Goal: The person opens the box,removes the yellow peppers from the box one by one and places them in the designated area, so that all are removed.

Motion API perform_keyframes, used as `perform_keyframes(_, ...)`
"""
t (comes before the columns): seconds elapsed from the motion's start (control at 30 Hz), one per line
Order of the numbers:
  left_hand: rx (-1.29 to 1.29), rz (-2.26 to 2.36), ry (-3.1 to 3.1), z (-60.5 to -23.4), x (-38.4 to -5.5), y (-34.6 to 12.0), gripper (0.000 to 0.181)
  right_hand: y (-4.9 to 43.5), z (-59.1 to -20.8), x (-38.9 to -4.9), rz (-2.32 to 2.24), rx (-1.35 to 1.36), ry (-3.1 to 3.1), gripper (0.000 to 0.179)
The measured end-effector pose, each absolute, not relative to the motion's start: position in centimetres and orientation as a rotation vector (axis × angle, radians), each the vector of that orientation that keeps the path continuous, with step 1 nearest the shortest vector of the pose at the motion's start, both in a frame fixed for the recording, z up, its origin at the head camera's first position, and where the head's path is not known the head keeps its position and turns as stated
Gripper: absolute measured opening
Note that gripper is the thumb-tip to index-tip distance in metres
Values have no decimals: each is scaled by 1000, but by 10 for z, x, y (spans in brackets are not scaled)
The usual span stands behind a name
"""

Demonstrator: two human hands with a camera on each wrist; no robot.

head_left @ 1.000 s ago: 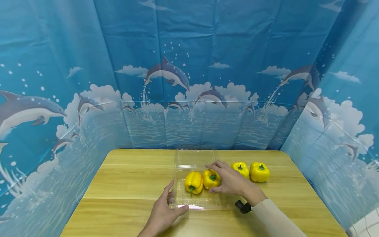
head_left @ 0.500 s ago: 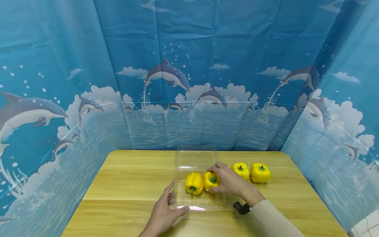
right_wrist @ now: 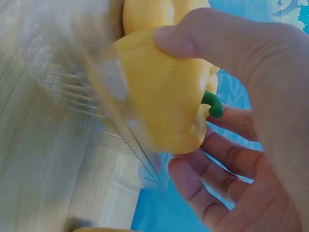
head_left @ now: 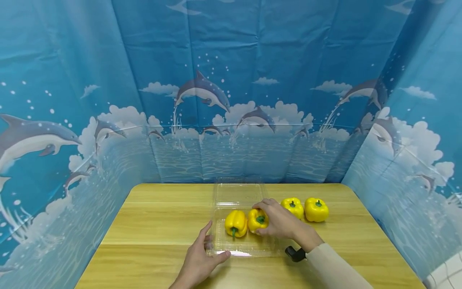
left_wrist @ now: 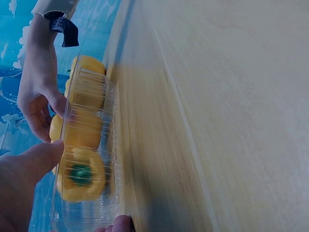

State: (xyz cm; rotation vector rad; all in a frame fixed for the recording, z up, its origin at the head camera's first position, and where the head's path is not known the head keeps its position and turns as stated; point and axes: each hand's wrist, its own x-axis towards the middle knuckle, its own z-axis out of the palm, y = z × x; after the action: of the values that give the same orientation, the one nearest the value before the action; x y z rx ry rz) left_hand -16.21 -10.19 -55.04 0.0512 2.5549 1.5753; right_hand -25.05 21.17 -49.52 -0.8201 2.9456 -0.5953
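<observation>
A clear plastic clamshell container [head_left: 245, 245] lies on the table with its lid [head_left: 238, 193] folded back away from me. One yellow bell pepper [head_left: 236, 221] lies on its side in the base, green stem toward me. Beside it, a second yellow bell pepper [head_left: 254, 218] is gripped by my right hand [head_left: 283, 221]. In the right wrist view the thumb [right_wrist: 176, 41] presses on that pepper's side, with the fingers curled around its stem end. My left hand [head_left: 198, 259] holds the container's near left corner, thumb [left_wrist: 50, 152] at the rim and fingertips [left_wrist: 121, 223] low against the base.
Two more yellow bell peppers, one nearer [head_left: 293, 207] and one farther right [head_left: 317, 210], stand on the wooden table [head_left: 155, 224] right of the container. A black strap piece [head_left: 296, 253] sits at the right wrist. Behind the table hangs a blue dolphin curtain [head_left: 223, 156].
My right thumb and fingers have closed in on the second pepper in the container. The left hand and the other peppers stay in place.
</observation>
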Motion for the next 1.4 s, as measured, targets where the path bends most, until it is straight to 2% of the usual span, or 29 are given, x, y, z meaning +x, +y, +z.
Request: perform_keyframes(1.4, 66, 1597, 2552, -552, -161, -102, 117, 221, -477, -237, -620, -866, 3053, 73)
